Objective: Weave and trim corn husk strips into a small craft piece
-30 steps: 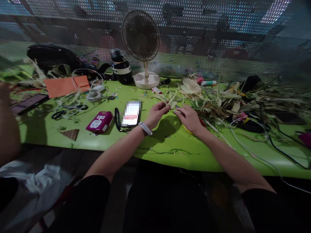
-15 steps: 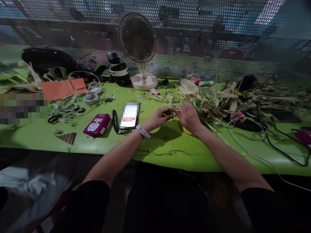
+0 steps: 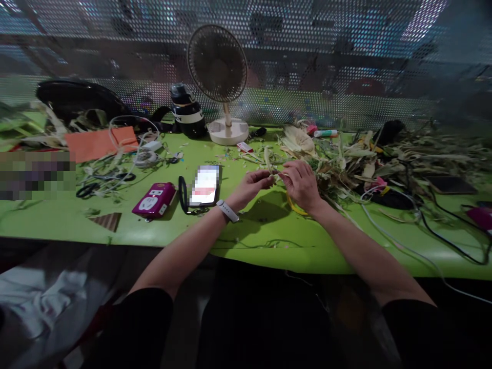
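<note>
Over the green table, my left hand is closed in a pinch on a pale strip of corn husk, its tip standing up above the fingers. Close by on the right, my right hand has thumb and fingertips pinched on the same husk, where the two hands almost meet. The exact grip between the fingertips is too small to make out. Below my right hand lies a curved yellow loop, partly hidden by the palm. A wristband circles my left wrist.
A phone and a purple power strip lie left of my hands. Behind stand a fan and a black bottle. Dried husks heap on the right, near a white cable. Black scissors lie left.
My right hand has shifted slightly and its fingers have lifted, showing more of the yellow loop beneath. My left hand stays at the husk. The whole view has dropped a few pixels.
</note>
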The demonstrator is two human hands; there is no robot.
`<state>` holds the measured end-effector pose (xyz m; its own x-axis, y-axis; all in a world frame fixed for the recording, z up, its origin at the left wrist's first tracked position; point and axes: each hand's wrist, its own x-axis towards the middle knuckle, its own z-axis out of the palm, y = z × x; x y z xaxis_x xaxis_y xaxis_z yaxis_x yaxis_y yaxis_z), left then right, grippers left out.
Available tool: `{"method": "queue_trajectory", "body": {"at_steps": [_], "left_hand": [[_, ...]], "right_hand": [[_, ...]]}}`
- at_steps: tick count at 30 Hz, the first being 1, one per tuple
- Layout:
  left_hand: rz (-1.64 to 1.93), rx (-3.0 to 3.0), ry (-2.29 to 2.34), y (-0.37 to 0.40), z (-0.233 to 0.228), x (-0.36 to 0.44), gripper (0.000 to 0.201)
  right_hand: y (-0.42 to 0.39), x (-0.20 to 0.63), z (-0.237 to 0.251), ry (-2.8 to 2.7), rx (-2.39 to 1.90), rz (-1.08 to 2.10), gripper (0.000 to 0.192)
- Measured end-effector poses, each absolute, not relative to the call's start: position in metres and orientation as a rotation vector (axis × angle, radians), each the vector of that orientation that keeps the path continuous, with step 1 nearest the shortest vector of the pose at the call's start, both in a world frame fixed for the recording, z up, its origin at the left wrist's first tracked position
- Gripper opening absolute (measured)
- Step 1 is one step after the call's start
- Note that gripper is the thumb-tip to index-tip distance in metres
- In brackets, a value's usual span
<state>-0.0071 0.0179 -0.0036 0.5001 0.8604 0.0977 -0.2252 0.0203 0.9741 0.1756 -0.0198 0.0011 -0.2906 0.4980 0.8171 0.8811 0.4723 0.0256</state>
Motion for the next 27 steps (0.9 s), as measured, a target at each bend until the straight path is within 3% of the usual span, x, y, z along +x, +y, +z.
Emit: {"method": "queue_trajectory", "body": {"at_steps": [8,18,27], "left_hand": [[1.027,1.367,0.584,0.020,-0.004,-0.008,0.042],[0.988,1.507,0.528,0.009,0.008,-0.007,0.042],[1.011,1.462,0.453,0.006,0.006,-0.004,0.038]], "right_hand": [[-0.028,0.175,0.007,-2.057,-0.854,-0.670,0.007],[-0.025,0.174,0.010,-1.996,-0.774,-0.893,0.005],[-0.022,0.168,0.004,-1.783,-1.051,-0.565,0.020]]}}
